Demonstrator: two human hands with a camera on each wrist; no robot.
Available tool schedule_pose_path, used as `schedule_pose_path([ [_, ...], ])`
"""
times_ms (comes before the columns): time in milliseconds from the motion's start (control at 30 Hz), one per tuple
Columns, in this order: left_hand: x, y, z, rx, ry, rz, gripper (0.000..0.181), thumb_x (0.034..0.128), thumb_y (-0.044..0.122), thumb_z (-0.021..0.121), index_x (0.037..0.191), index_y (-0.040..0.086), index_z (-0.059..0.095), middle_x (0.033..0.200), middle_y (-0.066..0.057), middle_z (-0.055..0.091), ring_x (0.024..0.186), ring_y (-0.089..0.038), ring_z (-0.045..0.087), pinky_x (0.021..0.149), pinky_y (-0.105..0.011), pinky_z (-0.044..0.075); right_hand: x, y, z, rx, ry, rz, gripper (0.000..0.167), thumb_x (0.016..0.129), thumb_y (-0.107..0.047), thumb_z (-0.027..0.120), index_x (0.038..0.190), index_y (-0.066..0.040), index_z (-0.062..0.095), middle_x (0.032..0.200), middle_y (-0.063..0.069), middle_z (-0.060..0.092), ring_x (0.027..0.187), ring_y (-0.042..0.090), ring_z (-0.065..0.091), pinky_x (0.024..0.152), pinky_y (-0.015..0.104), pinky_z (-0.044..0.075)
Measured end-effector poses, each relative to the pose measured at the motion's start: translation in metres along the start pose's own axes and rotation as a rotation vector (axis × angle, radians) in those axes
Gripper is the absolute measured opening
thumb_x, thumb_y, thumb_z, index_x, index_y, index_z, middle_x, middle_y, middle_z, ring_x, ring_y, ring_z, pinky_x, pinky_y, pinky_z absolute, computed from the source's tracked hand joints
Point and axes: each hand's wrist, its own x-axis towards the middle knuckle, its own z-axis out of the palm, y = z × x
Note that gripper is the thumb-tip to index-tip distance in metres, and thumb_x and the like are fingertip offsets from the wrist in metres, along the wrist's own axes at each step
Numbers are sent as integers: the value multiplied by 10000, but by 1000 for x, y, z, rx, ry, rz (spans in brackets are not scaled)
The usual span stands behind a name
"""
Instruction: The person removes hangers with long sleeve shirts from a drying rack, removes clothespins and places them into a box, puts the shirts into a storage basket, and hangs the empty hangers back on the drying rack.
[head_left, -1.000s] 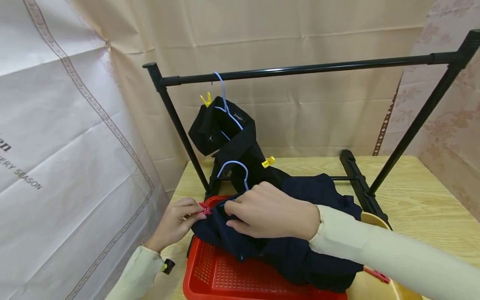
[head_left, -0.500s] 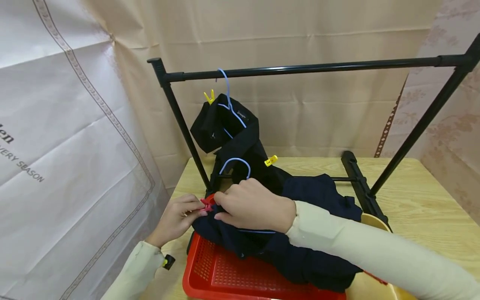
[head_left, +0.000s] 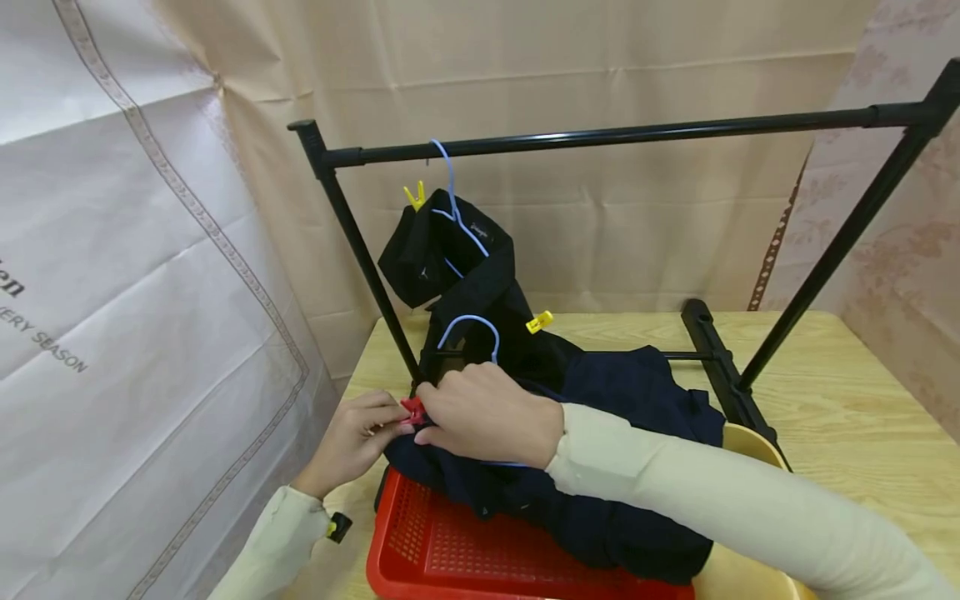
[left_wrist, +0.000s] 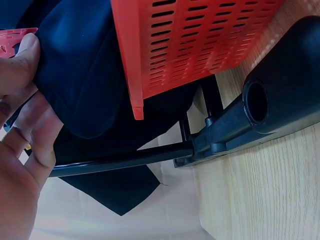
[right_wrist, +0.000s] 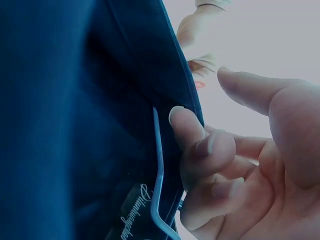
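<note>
Sitting between both hands point(head_left: 352, 437) point(head_left: 487, 417), a red clip point(head_left: 412, 409) touches navy cloth point(head_left: 577, 512).

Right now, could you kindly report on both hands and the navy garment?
Left fingers pinching red clip; right fingers at edge of navy garment; red basket beneath, partly covered.

Head view from above, forward and down; wrist views close, navy garment point(left_wrist: 80, 75) common to both

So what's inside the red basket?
At the front of the red basket, bare perforated floor shows. The navy garment covers the back; whatever lies beneath can't be seen.
</note>
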Motion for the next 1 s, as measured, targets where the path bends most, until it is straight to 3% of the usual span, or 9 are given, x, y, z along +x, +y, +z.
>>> schedule_pose_path([
  [400,-1,0,0,-24,26,40,222,854,-57,793,969,133,808,905,41,692,730,-80,614,644,-146,498,5,-9,6,-41,26,-42,268,969,-463,700,1029,-211,766,660,-65,597,509,80,478,425,176,353],
  [667,-1,1,1,-16,27,50,223,845,-63,798,933,142,790,900,42,690,737,-81,624,651,-152,507,6,-7,6,-163,70,-22,225,981,-386,696,1055,-176,722,640,-48,566,479,89,461,409,186,346],
  [867,-2,-1,2,2,31,63,233,841,-69,797,938,142,792,907,39,691,741,-77,620,639,-153,509,6,-8,8,-164,69,-31,207,964,-385,723,995,-187,774,636,-44,582,481,96,471,409,198,368],
  [1000,-1,-1,2,-4,29,65,243,840,-72,795,976,130,804,913,41,692,742,-73,614,640,-154,501,9,-10,11,-200,87,-56,205,985,-376,699,1038,-199,786,678,-45,623,519,103,510,438,209,410],
])
